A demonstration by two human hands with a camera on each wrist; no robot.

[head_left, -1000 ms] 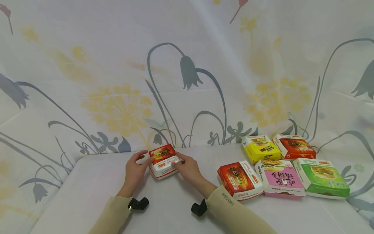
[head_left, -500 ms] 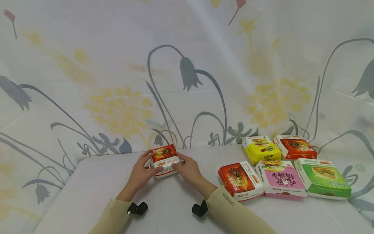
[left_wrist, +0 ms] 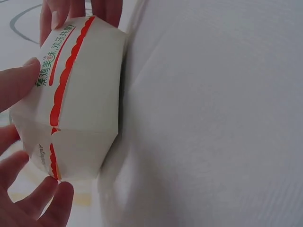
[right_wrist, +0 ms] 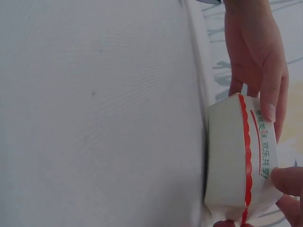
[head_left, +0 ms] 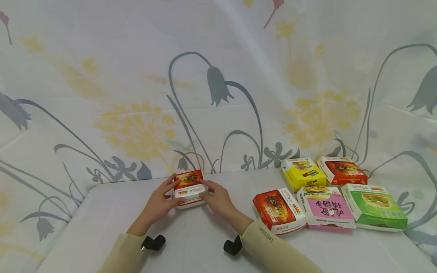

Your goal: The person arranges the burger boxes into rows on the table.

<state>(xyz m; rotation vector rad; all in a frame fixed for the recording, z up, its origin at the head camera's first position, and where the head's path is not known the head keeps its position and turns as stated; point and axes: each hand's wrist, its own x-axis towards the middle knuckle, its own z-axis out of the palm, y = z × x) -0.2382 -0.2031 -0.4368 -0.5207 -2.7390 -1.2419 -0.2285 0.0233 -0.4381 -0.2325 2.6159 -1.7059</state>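
Observation:
A small red-and-white burger box (head_left: 188, 188) stands at the middle of the table between both hands, lid closed, burger picture up. My left hand (head_left: 159, 204) grips its left side, thumb on the near part and fingers round the side. From the right, my right hand (head_left: 219, 198) holds the box, thumb at the near corner. The left wrist view shows the box's white wall (left_wrist: 90, 90) with a red scalloped seam and green lettering, close to the white cloth. In the right wrist view, the left hand (right_wrist: 258, 61) reaches the box's far end.
To the right lie a red burger box (head_left: 280, 210), a pink one (head_left: 327, 208) and a green one (head_left: 374, 207). Behind them are a yellow box (head_left: 304, 174) and another red one (head_left: 343, 171). A flower-patterned curtain (head_left: 191, 113) rises at the table's back edge.
The held burger box has turned from slanted to squarer with the table. My left hand's thumb has moved down to the near side of the box; the right hand stays at its side.

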